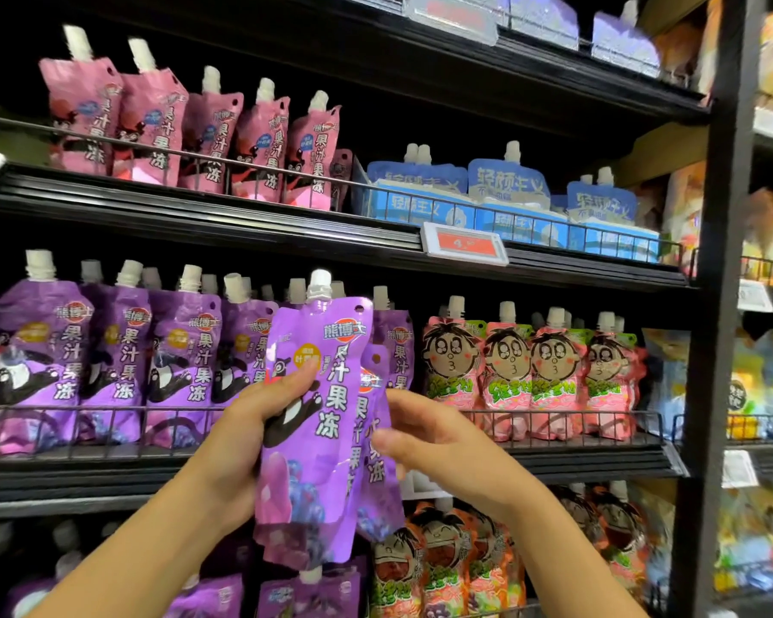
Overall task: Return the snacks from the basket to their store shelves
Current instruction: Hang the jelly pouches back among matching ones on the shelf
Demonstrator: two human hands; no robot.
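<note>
My left hand (260, 421) grips a purple jelly pouch (318, 434) with a white cap, held upright in front of the middle shelf. Behind it a second purple pouch (376, 443) overlaps to the right, and my right hand (425, 434) pinches its edge between thumb and fingers. Both pouches match the row of purple pouches (108, 350) standing on the middle shelf (108, 461) to the left. The basket is out of sight.
Pink pouches (188, 136) and blue pouches (500, 194) fill the upper shelf. Pink cartoon-face pouches (532, 372) stand right of the purple row behind a wire rail (554, 414). A black upright post (710, 305) bounds the shelves on the right. More pouches sit below.
</note>
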